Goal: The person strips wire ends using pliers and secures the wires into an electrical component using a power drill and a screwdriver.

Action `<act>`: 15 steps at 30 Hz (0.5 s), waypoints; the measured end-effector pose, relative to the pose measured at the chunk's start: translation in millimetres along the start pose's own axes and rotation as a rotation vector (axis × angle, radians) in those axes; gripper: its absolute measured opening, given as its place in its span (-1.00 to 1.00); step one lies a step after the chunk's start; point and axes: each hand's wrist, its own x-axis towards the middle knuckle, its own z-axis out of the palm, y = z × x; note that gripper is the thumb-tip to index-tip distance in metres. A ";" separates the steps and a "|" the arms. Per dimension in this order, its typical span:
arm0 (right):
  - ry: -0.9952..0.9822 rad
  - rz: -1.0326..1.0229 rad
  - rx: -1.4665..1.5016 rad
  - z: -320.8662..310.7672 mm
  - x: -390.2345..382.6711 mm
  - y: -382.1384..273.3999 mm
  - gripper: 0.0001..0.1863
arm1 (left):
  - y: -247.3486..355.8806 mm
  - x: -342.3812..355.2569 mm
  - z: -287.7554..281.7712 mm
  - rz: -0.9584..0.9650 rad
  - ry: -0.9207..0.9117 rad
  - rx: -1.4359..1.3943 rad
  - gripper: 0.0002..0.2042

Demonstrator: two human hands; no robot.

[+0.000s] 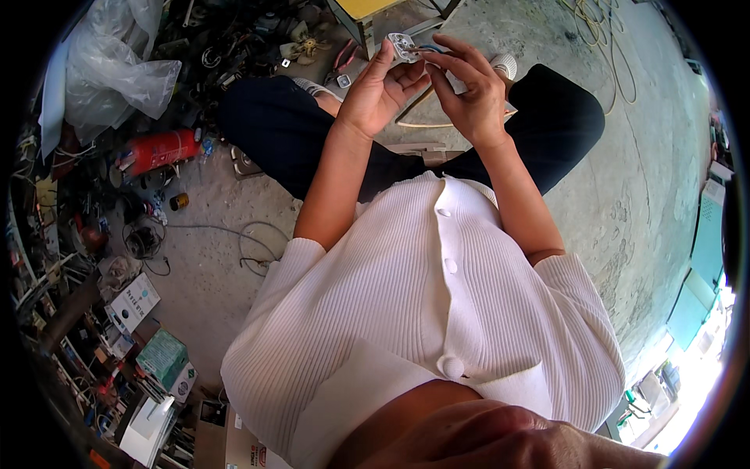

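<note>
Out in front of me, above my crossed legs, my left hand (378, 92) grips a small white plastic housing (401, 45) between thumb and fingers. Its hollow side, with small details I cannot make out, faces up. Thin wires (428, 48), blue and brownish, run from the housing to my right hand (475, 92), whose fingers pinch them close beside it. The fingertips partly hide the wires. Red-handled pliers (344, 56) lie on the floor left of my hands, with a small white square piece (344, 80) near them.
A yellow-topped stool (366, 8) stands ahead. Dark machine parts (258, 39) crowd the far left, beside a clear plastic bag (125, 70) and a red cylinder (160, 152). Grey cable (258, 234) curls on the left floor; yellowish hose (605, 39) lies far right. Boxes (164, 356) sit lower left.
</note>
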 end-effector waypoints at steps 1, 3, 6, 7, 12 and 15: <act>0.005 -0.002 -0.002 0.8 0.2 -1.6 -0.78 | -0.5 0.5 -3.8 -0.014 -0.012 -0.014 -0.72; -0.010 0.043 -0.017 1.4 -0.3 -6.4 -0.81 | -3.0 2.5 -14.2 -0.043 -0.036 -0.040 -0.76; -0.024 0.074 -0.065 2.4 -2.2 -4.7 -0.84 | -7.6 0.8 -11.2 -0.040 0.016 -0.031 -0.76; -0.027 0.078 -0.084 2.9 -2.9 -3.1 -0.84 | -8.8 1.0 -12.4 -0.045 0.035 -0.035 -0.76; -0.019 0.145 0.035 3.3 -4.3 0.1 -0.85 | -9.7 1.1 -15.1 0.036 0.038 0.040 -0.75; -0.018 0.161 0.057 3.3 -2.3 -3.9 -0.87 | -9.9 0.0 -9.6 0.084 0.069 0.080 -0.76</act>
